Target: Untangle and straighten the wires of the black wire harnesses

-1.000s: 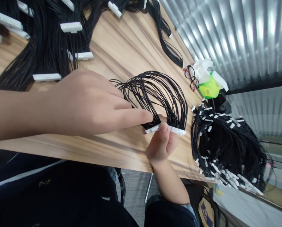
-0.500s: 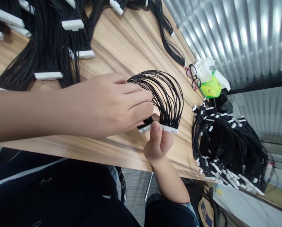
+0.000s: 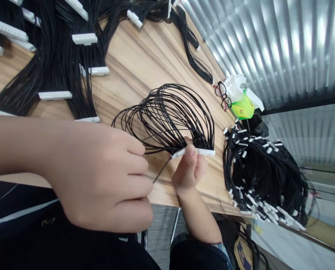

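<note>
Left hand (image 3: 94, 176) curled nearly shut, one thin black wire (image 3: 160, 170) running into its fingertips. Right hand (image 3: 188, 168) in a narrow pinch on a long white plastic connector (image 3: 201, 152), thumb pressed on top, over the wood-grain desk (image 3: 145, 75). Smooth black wires (image 3: 170, 112) rising from the connector in a springy dome of loops. Farther up the desk, long black bundles (image 3: 57, 63) ending in white connectors. To the right, a tangled heap of wires (image 3: 260, 172), then glasses (image 3: 222, 95), a green-and-white package (image 3: 242, 108) and a ribbed metal panel (image 3: 274, 48).

Dark top (image 3: 15, 240) with white stripe (image 3: 21, 205), yellow logo (image 3: 48, 221), checked cuff (image 3: 220, 249)
</note>
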Demonstrator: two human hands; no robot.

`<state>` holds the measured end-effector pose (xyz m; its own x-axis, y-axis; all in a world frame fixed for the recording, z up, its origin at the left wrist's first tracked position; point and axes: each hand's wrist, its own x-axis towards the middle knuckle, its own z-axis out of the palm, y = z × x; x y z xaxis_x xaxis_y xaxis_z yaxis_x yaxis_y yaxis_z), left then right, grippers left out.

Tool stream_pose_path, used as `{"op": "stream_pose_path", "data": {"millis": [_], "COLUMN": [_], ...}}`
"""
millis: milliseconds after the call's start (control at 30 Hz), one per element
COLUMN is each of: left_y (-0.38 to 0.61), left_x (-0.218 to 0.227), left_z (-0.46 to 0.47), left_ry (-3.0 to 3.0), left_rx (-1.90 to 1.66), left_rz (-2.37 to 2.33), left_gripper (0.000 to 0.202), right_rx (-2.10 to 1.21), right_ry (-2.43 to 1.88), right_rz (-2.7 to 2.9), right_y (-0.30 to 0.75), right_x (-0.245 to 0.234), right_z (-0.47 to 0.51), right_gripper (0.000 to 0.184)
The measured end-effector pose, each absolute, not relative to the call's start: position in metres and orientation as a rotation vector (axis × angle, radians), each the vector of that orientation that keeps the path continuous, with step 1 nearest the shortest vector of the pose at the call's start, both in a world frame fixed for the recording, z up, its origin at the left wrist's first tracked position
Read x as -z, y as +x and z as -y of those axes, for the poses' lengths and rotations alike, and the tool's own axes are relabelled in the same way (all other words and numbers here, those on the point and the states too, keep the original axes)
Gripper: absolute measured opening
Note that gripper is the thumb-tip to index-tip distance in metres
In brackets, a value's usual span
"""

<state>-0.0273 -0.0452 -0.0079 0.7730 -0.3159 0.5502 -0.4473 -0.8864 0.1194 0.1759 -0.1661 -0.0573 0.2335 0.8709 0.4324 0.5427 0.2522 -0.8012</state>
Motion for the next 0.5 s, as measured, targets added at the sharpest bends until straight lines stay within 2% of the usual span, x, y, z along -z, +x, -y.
{"op": "stream_pose_path", "data": {"millis": [67,233,300,400,500], "left_y": [-0.03,-0.025,-0.022,-0.023,-0.026], "left_x": [0.014,0.017,0.016,0.014,0.011], "left_z": [0.044,0.038,0.036,0.035,0.032], "left_ry": [2.775,2.857,2.904,2.929,2.919], "left_rx": [-0.902,-0.896,-0.911,-0.902,-0.743], "left_rz": [0.462,-0.225,-0.444,-0.571,-0.597], "left_gripper": [0.031,0.039,0.04,0.048,0.057], "right_rx": [-0.38,-0.271,-0.257,-0.306,-0.413], "right_ry": [-1.417,-1.377,-1.381,-1.383,-1.306], "right_rz": [1.435,1.513,1.599,1.745,1.848], "right_y": [0.176,0.18,0.181,0.183,0.184], "right_x": [0.057,0.061,0.06,0.055,0.05], "right_z": [0.166,0.17,0.17,0.167,0.163], "right_gripper": [0.041,0.02,0.019,0.023,0.022]}}
